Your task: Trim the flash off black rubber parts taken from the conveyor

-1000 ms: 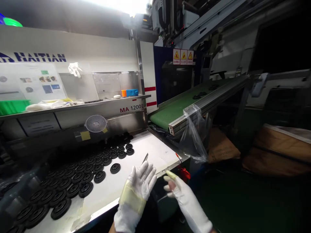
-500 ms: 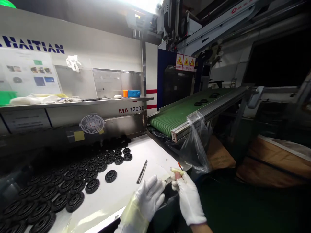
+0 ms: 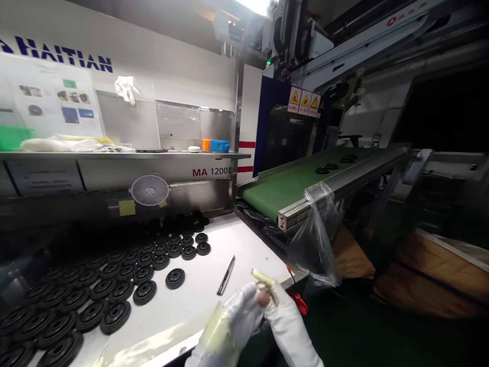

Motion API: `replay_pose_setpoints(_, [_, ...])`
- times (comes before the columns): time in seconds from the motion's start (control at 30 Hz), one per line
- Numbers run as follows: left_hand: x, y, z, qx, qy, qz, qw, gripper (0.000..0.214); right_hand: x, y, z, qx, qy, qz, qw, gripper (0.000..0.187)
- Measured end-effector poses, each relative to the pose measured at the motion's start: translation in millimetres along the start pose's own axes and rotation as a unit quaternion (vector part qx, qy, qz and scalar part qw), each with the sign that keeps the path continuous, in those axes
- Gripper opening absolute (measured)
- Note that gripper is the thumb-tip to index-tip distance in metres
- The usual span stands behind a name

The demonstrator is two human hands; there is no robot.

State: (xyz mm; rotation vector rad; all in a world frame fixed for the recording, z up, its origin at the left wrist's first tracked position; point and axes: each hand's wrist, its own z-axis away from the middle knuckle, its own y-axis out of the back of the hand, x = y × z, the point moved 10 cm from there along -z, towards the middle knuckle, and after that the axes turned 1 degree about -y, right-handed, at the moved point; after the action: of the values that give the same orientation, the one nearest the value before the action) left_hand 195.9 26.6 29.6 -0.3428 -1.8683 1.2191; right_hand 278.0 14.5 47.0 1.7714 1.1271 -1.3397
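A pale yellow strip sticks up between the person's two hands, just above the front edge of a white table.

On the far left, many black round rubber wheels lie flat in rows on the table. Above them, a long metal shelf holds a green box, and further along it sit an orange block and a blue block. A round white fan is stuck on the machine under the shelf.

One black wheel lies alone, near the rows. To its right, a thin craft knife lies on the bare table.

The left hand wears a white glove, with a shiny yellow wrap around the wrist. Its fingers are bent in close by the strip, but I cannot tell if they grip it. The right hand also wears a white glove, and its fingers are closed on the strip.

Further right are a red tool, a green belt, a clear plastic bag and brown cardboard.
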Motion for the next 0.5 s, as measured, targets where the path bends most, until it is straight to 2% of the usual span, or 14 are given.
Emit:
replay_pose_setpoints(0.07, [2.6, -12.0, -1.4, -0.012, 0.005, -0.03, 0.999, 0.034, 0.3, -1.0, -0.9, 0.003, 0.009, 0.013, 1.0, 0.027])
replay_pose_setpoints(0.17, [10.8, -30.5, -3.0, -0.035, -0.004, -0.051, 0.998, 0.043, 4.2, 13.3, -6.6, 0.09, -0.016, 0.011, 0.996, 0.028])
replay_pose_setpoints(0.23, [17.7, -32.6, -3.9, -0.038, -0.001, -0.052, 0.998, 0.045, -0.9, 14.1, -12.4, 0.119, -0.018, -0.003, 0.993, 0.031])
replay_pose_setpoints(0.27, [20.8, -28.9, -4.4, -0.032, 0.009, -0.062, 0.998, 0.043, -5.2, 8.8, -16.1, 0.114, -0.015, -0.009, 0.993, 0.031])
replay_pose_setpoints(0.33, [31.2, -13.5, -5.3, -0.004, 0.025, -0.089, 0.996, 0.035, -15.8, -15.1, -24.7, 0.055, 0.003, -0.011, 0.998, 0.031])
replay_pose_setpoints(0.43, [58.4, 8.7, -8.9, 0.032, 0.024, -0.123, 0.992, 0.028, -33.4, -66.8, -36.5, -0.084, 0.068, 0.007, 0.994, 0.032])
replay_pose_setpoints(0.47, [69.1, 12.3, -11.9, 0.037, 0.022, -0.128, 0.991, 0.025, -39.6, -80.2, -41.7, -0.111, 0.098, 0.016, 0.989, 0.028])
replay_pose_setpoints(0.5, [79.2, 14.2, -16.3, 0.041, 0.025, -0.13, 0.99, 0.022, -44.9, -88.3, -49.8, -0.113, 0.124, 0.022, 0.985, 0.022])
